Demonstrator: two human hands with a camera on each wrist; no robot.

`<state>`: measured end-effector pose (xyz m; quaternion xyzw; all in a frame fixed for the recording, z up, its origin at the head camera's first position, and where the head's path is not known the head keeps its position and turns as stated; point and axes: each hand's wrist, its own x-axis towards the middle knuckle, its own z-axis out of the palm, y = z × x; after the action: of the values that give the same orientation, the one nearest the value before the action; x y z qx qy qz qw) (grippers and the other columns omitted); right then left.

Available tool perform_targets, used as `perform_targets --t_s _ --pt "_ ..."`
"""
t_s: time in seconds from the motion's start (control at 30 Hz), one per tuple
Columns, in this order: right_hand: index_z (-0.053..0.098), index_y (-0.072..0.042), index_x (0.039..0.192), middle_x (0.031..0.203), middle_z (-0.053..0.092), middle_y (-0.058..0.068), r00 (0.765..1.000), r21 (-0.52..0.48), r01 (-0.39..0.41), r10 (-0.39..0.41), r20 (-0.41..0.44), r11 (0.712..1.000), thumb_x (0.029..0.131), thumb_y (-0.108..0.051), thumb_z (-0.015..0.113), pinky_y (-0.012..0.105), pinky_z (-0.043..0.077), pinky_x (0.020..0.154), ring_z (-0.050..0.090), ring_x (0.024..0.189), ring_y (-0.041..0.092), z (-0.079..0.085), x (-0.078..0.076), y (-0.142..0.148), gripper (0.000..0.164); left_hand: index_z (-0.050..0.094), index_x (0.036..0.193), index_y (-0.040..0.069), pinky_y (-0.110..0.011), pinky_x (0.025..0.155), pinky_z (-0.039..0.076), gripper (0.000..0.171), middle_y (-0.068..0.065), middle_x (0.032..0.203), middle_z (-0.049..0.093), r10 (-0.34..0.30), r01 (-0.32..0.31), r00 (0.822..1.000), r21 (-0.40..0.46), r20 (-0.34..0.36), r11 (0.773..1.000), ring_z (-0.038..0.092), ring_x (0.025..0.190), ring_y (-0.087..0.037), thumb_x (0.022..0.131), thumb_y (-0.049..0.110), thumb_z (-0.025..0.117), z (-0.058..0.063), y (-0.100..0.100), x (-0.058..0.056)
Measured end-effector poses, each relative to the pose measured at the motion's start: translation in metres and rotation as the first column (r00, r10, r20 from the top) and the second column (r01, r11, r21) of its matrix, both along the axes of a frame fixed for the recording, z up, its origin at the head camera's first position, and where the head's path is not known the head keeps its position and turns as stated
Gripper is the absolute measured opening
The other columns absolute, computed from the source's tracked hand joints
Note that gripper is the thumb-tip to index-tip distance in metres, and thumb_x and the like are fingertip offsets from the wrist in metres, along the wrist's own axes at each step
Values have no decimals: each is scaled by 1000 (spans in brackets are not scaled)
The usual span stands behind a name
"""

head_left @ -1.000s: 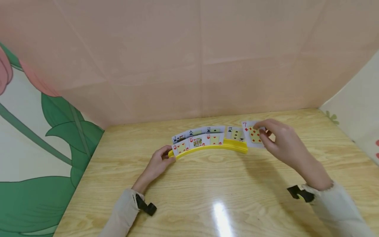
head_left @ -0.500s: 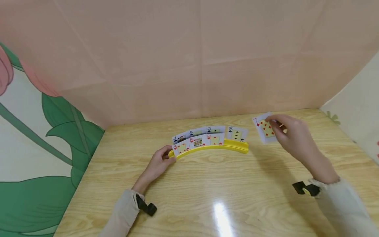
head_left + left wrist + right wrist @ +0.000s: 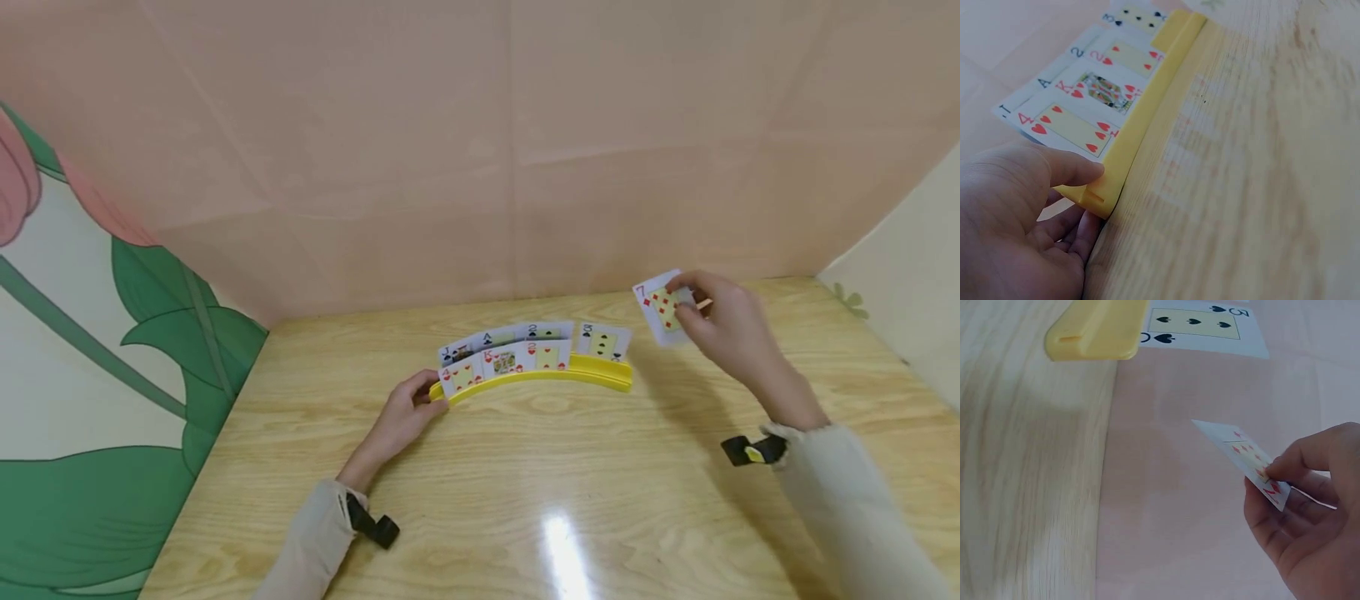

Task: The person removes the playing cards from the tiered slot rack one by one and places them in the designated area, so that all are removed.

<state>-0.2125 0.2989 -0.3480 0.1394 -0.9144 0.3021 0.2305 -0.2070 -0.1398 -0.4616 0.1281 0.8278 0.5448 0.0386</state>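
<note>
My right hand (image 3: 727,333) pinches a seven of diamonds playing card (image 3: 662,310) in the air, right of and above a curved yellow card holder (image 3: 600,374). In the right wrist view, thumb and fingers grip one end of that card (image 3: 1235,447). My left hand (image 3: 397,423) holds the holder's left end; the left wrist view shows the thumb (image 3: 1075,169) on its front and fingers beneath. The front row has a four of hearts (image 3: 462,377), a king of hearts (image 3: 502,362) and a two of hearts (image 3: 547,357). Behind stand a jack, ace, two and three of spades (image 3: 602,342).
The holder rests on a light wood table (image 3: 487,483), near its back edge. A pinkish sheet (image 3: 420,167) rises behind the table. A wall with painted leaves (image 3: 75,500) is on the left, a pale wall (image 3: 915,275) on the right.
My right hand has carried the seven of diamonds up and away from the holder's right end, and the card has tilted. The left hand keeps its hold.
</note>
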Motion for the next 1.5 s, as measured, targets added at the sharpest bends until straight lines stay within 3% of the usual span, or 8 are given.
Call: perform_targets --t_s 0.17,0.33,0.63,0.9,1.03,1.23,1.37,1.5 --pt "58 4 124 109 62 27 993 -53 -3 9 114 999 88 2 62 12 44 59 63 86 39 -7 -11 5 36 63 125 3 -33 92 49 34 -9 120 64 -9 9 1000 -4 7 1000 58 108 -21 91 1 69 -1 1 -1" --pt "49 7 130 118 55 30 972 -53 -15 27 233 998 87 3 64 20 48 58 59 93 40 -26 -24 9 46 63 125 3 -34 93 49 33 -10 119 64 -14 14 1000 7 -3 1000 58 108 -21 92 1 68 -1 0 -1" --pt "55 4 133 121 58 35 961 16 -47 41 272 999 89 4 64 37 54 65 64 96 46 -52 -35 17 45 63 124 3 -36 94 49 33 -10 120 64 -18 18 1000 5 -8 1000 58 108 -21 92 2 68 -1 -3 -1" --pt "59 12 125 118 62 34 944 65 -71 46 326 995 89 3 65 24 50 61 66 93 42 -68 -41 20 38 62 127 0 -40 96 48 35 -13 124 63 -15 15 1000 0 -10 1000 58 112 -24 93 2 67 -3 -2 -1" --pt "61 11 123 116 61 34 923 73 -97 63 379 993 89 0 67 28 50 64 65 91 38 -73 -41 19 36 60 128 -3 -43 97 47 35 -16 124 62 -28 28 1000 8 8 1000 57 113 -28 93 0 66 11 1 5" --pt "71 8 103 118 60 36 949 167 -153 98 299 974 84 2 69 54 49 80 61 95 45 -78 -43 20 20 61 125 -5 -39 94 48 33 -17 121 63 -35 35 999 -1 8 999 58 109 -27 92 -2 65 34 4 16" --pt "66 15 107 126 53 42 942 217 -178 103 319 960 86 -1 68 65 41 95 53 113 57 -77 -42 19 27 61 126 -4 -38 94 48 34 -16 121 63 -24 24 1000 -6 14 1000 58 109 -25 92 -2 66 25 3 12" --pt "63 16 110 120 58 39 933 251 -206 113 343 946 88 -3 67 64 43 94 56 110 55 -77 -41 17 29 61 127 -2 -39 94 48 35 -15 123 63 -9 9 1000 -2 15 1000 57 110 -25 93 1 67 6 1 3"
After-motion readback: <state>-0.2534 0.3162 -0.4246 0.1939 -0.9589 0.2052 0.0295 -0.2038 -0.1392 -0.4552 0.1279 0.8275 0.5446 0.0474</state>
